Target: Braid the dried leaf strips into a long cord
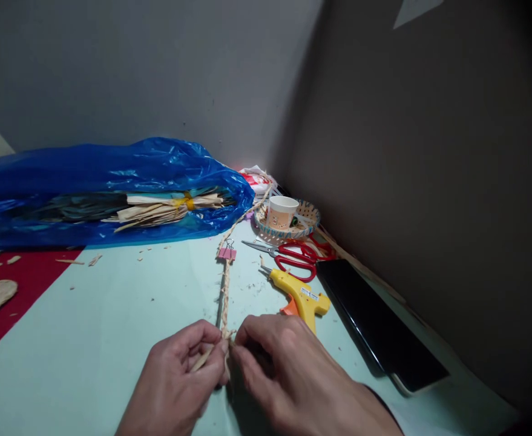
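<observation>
A pale braid of dried plant fibre [226, 290] runs toward me from a pink binder clip [227, 253]. At its near end my left hand [184, 369] is closed, thumb and fingers pinching the strands, with one loose strand crossing the palm side. My right hand [284, 363] is closed too, its thumb and forefinger pinched at the strands just right of the braid. Its other fingers are hidden beneath the hand. A thin dark rod-like edge lies along the braid's left side. Close beyond my right hand lies a yellow glue gun [302, 297] with an orange trigger.
Red-handled scissors [295, 260] lie beyond the glue gun, beside a black phone [379, 327]. A woven tray [308, 218] holds a paper cup [282, 212]. At the back left, a blue plastic bag [157, 163] surrounds a tied fibre bundle [166, 209]. Walls bound the table behind and right.
</observation>
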The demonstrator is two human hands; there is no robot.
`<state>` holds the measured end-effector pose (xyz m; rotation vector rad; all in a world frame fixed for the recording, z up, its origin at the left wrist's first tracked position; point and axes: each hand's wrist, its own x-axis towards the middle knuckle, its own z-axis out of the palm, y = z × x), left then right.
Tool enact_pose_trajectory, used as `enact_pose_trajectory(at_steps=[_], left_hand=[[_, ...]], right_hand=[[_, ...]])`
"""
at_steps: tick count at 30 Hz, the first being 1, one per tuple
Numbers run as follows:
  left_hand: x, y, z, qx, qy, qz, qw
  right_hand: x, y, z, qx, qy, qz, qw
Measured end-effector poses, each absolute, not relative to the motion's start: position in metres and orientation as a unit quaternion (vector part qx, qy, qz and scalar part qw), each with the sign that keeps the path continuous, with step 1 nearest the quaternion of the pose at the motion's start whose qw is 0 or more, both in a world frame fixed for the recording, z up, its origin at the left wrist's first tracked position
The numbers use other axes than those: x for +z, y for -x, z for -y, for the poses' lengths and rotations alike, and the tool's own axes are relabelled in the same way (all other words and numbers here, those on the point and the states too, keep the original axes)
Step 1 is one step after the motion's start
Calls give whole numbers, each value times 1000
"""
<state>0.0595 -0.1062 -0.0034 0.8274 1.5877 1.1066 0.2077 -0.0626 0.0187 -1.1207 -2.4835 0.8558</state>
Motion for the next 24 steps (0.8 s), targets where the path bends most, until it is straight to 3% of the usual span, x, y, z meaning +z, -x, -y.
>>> enact_pose_trajectory(at_steps=[5, 12, 18, 24], left_hand=[[-5, -52, 107, 423, -387, -655, 492], [-6, -48, 110, 432, -370, -620, 541], [-8, -47, 111, 443, -348, -599, 569], [1, -47, 110, 472, -316, -595, 568]], right_hand=[[-15, -200, 73, 51, 262, 910, 318], [-32, -193, 77, -62, 209, 911, 349], [-41, -189, 80, -19, 215, 916, 339], [1, -204, 67, 179, 219, 911, 301]])
